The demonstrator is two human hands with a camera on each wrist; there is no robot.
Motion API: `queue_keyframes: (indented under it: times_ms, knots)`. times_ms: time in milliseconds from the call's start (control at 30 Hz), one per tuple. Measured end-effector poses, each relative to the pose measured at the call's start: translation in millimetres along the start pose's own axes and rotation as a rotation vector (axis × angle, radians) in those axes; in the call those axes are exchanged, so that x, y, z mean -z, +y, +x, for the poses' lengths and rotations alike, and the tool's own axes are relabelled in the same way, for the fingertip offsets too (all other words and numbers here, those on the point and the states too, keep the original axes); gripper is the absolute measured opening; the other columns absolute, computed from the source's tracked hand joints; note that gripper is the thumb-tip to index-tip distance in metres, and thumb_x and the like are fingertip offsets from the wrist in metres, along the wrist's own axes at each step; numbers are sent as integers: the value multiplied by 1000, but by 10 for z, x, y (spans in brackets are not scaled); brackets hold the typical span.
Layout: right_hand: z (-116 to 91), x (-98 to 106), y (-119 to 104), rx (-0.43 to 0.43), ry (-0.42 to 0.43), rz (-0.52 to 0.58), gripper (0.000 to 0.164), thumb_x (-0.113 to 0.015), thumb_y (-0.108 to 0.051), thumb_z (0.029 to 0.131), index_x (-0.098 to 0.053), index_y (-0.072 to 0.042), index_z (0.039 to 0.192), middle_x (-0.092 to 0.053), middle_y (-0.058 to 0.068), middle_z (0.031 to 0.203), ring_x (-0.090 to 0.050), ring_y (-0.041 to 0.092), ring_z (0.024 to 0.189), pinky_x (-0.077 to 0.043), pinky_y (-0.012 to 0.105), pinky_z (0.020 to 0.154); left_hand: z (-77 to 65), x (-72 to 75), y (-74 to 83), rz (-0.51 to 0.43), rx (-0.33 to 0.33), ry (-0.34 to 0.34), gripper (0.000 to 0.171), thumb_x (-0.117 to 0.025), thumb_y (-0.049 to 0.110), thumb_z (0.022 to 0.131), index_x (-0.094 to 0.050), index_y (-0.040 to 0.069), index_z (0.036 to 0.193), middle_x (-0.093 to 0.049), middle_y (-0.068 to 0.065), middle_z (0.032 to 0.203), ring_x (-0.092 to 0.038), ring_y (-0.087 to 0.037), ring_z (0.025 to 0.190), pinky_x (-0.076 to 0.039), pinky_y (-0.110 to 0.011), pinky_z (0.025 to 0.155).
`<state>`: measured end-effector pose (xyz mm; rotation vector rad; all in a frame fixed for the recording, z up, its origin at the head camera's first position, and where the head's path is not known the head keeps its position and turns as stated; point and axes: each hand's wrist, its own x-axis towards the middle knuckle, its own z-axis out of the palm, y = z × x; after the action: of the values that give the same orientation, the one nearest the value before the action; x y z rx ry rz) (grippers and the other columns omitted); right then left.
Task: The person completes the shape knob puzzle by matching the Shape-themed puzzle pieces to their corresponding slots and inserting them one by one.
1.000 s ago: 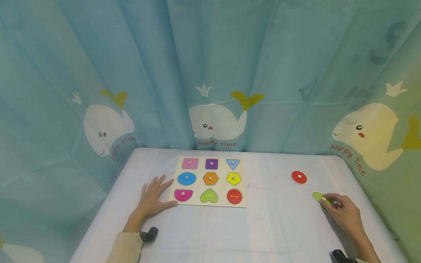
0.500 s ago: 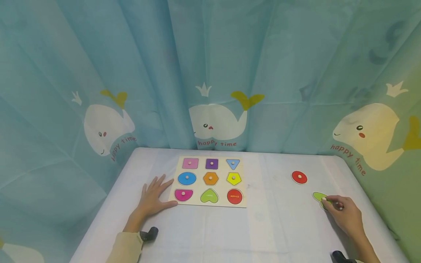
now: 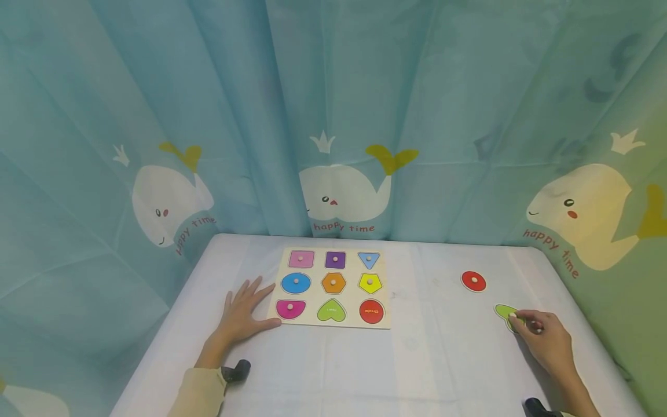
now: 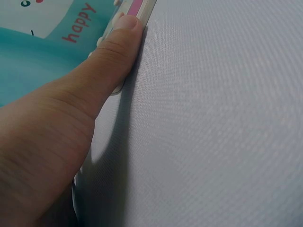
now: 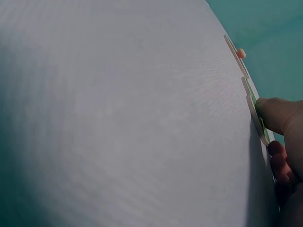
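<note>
My left hand (image 3: 239,315) lies with fingers spread at the left side of a wooden knob puzzle board (image 3: 351,296). In the left wrist view its thumb (image 4: 116,45) rests along the board's edge. Over to the right, my right hand (image 3: 547,339) pinches the knob of a green heart puzzle piece (image 3: 503,311), partly hidden by the fingers. The right wrist view has this heart piece (image 5: 254,111) edge-on, low at the tabletop. A red round puzzle piece (image 3: 470,279) with a pale knob lies just beyond it.
Several knobbed shapes sit in the board, among them a blue oval (image 3: 289,284) and a yellow pentagon (image 3: 365,282). Its green heart slot (image 3: 331,317) and red circle slot (image 3: 372,318) show printed words. A whale-print curtain (image 3: 448,174) hangs behind the white-covered table (image 3: 359,370).
</note>
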<state>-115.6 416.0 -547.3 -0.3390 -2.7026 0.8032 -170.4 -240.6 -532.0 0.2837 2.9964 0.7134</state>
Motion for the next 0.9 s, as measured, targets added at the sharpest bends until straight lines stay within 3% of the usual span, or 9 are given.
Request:
queue_keyframes:
  times_ms: [367, 633, 767, 900]
  knots:
    - [-27, -14, -33, 26, 65, 1, 24, -77, -12, 90, -73, 6, 104, -57, 24, 108, -56, 30, 83, -37, 31, 64, -2, -57, -18, -4, -9, 15, 97, -79, 64, 75, -48, 19, 155, -29, -18, 166, -13, -47, 154, 0, -76, 116]
    - [14, -12, -186, 6, 67, 43, 25, -74, -10, 91, -71, 8, 107, -55, 27, 115, -58, 43, 97, -40, 34, 70, -9, -63, -19, -11, -10, 18, 98, -80, 64, 75, -47, 19, 155, -29, -18, 166, -13, -47, 154, 0, -76, 116]
    - [45, -48, -285, 29, 68, 79, 23, -73, -12, 93, -72, 6, 108, -55, 25, 117, -56, 38, 100, -39, 28, 71, -8, -25, -5, -17, -11, 15, 98, -79, 64, 75, -47, 19, 155, -29, -18, 167, -12, -47, 154, 1, -76, 116]
    - [90, -89, -394, 57, 52, 125, 24, -72, -15, 96, -72, 4, 110, -54, 23, 119, -53, 35, 99, -39, 35, 72, -6, 2, 2, -8, -10, 9, 98, -79, 65, 75, -46, 19, 156, -28, -17, 167, -12, -47, 154, 1, -76, 116]
